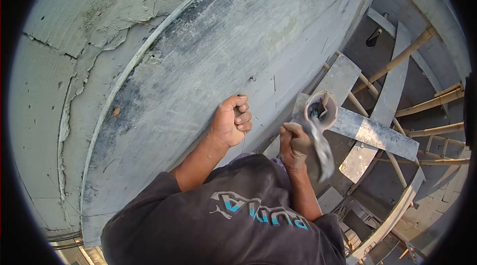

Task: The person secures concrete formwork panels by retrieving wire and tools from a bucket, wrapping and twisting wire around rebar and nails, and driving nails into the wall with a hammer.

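My left hand (232, 121) is closed in a fist just over the large grey board (198, 61). A thin dark string (243, 144) hangs down from its fingers; whether they also pinch something smaller is hidden. To the right, my right hand (294, 146) is wrapped round the handle of what looks like a hammer. The hammer's grey metal head (323, 153) is smeared by motion, and the fist mostly covers its handle. Close beyond the right hand stands a round, pale bucket (334, 116) with small dark items inside, hard to make out.
Rough grey plaster with cracks (74, 66) lies left of the board's curved edge. On the right, planks (380, 136) rest across bamboo poles (420, 49), with open gaps and a lower level below. Dark cables (64, 237) run at the lower left.
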`<action>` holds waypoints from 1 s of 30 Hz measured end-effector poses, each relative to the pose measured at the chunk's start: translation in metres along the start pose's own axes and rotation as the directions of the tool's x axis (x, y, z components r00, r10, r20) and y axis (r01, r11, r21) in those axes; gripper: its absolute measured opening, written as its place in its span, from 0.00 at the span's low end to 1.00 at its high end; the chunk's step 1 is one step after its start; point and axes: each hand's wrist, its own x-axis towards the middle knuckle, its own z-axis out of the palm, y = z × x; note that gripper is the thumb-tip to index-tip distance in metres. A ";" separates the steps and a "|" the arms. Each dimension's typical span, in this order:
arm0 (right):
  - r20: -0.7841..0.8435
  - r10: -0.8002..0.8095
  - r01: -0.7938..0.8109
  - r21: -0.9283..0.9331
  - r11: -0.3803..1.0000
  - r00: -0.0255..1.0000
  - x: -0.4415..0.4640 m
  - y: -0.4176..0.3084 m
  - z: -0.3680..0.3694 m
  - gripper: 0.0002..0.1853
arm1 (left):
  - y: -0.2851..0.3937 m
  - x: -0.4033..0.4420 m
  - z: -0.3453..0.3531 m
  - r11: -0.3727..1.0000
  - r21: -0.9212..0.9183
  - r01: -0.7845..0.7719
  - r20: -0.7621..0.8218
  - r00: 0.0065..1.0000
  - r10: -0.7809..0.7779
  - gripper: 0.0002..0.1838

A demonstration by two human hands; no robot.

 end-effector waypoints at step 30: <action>-0.088 0.257 -0.266 -0.118 0.957 0.962 0.071 -0.056 0.037 0.09 | -0.027 -0.003 0.032 0.876 0.320 -0.361 0.149 0.932 0.329 0.11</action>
